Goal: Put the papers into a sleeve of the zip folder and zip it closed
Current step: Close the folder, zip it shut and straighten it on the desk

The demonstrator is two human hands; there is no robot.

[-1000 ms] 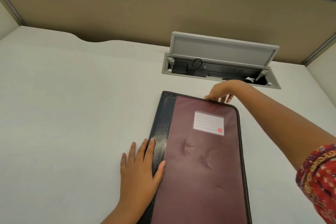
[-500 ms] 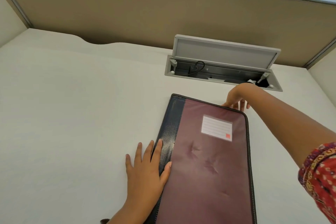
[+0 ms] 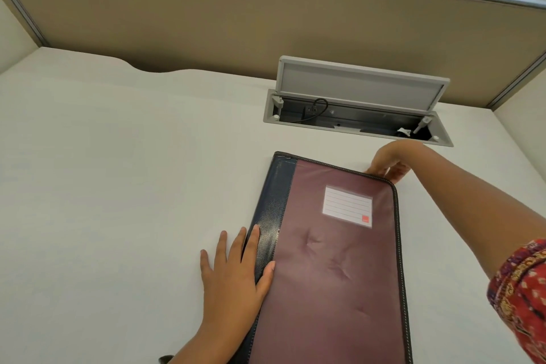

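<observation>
The zip folder (image 3: 334, 269) lies flat and folded shut on the white desk, maroon cover up, with a dark spine on its left and a white label (image 3: 347, 206) near its far right. My left hand (image 3: 233, 278) rests flat, fingers spread, on the spine at the folder's left edge. My right hand (image 3: 390, 162) is at the far right corner of the folder, fingers pinched together at the zip track; the zip pull itself is hidden by the fingers. No papers are visible.
A grey cable box (image 3: 354, 115) with its lid propped up is set into the desk just beyond the folder. A tan partition (image 3: 266, 23) walls the back of the desk. White desk (image 3: 103, 186) surface stretches to the left.
My right hand has slid rightward along the folder's far edge to its far right corner. My left hand has stayed on the spine. The camera view has shifted slightly.
</observation>
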